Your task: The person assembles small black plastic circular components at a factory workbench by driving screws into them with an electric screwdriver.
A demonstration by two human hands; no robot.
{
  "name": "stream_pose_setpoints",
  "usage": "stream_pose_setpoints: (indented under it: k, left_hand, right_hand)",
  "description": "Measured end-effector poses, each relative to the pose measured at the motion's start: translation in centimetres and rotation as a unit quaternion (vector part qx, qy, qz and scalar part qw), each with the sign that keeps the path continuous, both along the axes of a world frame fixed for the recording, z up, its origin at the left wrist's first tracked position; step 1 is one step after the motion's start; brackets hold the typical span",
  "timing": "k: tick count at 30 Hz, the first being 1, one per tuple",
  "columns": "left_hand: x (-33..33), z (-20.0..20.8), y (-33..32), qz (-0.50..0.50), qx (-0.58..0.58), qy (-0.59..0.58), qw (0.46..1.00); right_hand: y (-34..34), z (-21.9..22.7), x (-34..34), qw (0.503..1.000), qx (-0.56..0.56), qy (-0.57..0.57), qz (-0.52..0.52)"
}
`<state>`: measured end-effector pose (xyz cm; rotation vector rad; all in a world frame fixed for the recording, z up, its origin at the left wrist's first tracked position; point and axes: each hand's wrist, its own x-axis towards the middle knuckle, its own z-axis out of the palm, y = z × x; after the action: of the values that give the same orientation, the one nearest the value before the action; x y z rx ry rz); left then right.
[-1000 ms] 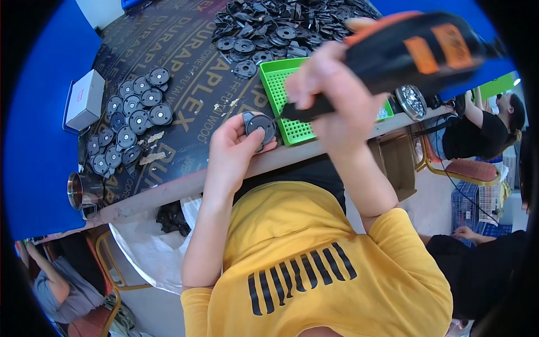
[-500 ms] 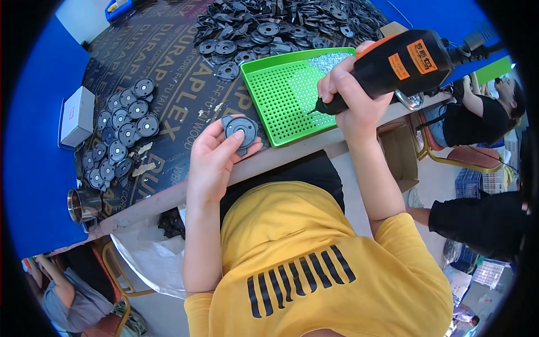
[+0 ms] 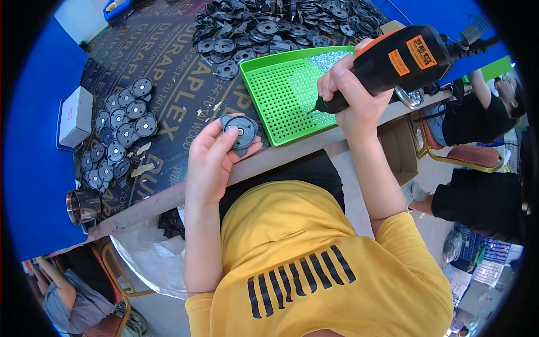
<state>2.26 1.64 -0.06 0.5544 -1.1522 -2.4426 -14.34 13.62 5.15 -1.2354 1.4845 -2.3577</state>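
**Fingers (image 3: 223, 142) of the left hand (image 3: 209, 160) pinch a black disc (image 3: 241, 132) while the right hand (image 3: 359, 98) grips a power screwdriver (image 3: 401, 60)**

At the near edge of the dark printed surface (image 3: 188, 121), the left thumb presses on the disc's face close to its pale centre, with the other fingers around its left side and below it. The disc is just left of a green tray (image 3: 272, 101). To the right, the other hand's fingers are wrapped around the black and orange screwdriver; its tip points left and toward the near side, over the tray and apart from the disc. Small silver screws (image 3: 324, 62) lie in the tray's far right part.

Beyond the tray is a large heap of black parts (image 3: 272, 28). On the left lies a cluster of similar discs (image 3: 118, 119), with pale flakes (image 3: 144, 169) beside it. Farther left is a white box (image 3: 77, 117), and a metal cup (image 3: 84, 205) stands near the left corner. A metal bowl (image 3: 412, 98) is right of the tray.
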Motion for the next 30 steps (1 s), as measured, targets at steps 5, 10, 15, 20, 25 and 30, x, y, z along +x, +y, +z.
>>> stream_pose_setpoints:
  k: [5,10,15,20,25,30]
  left_hand:
    - [0.0,0.0,0.0,0.002,0.002,-0.001,1.0]
    - [-0.1,0.1,0.0,0.002,0.013,0.003,1.0]
    - [0.0,0.0,0.0,-0.012,0.012,0.015,1.0]
    - [-0.1,-0.1,0.1,-0.012,-0.016,0.005,1.0]
    - [-0.3,-0.2,0.1,-0.007,-0.006,0.01,1.0]
    - [-0.3,-0.1,0.1,-0.008,-0.006,0.002,1.0]
  right_hand:
    - [-0.2,0.0,-0.1,1.0,-0.003,-0.001,0.003]
    - [-0.1,0.2,-0.3,1.0,0.003,-0.008,-0.003]
    - [-0.2,1.5,0.0,0.994,-0.084,-0.015,0.062]
    - [-1.7,2.9,2.8,0.978,-0.136,-0.036,0.154]
    - [-3.5,2.3,4.5,0.97,-0.148,-0.022,0.189]
    - [-3.6,2.3,5.3,0.988,-0.036,0.031,0.145]
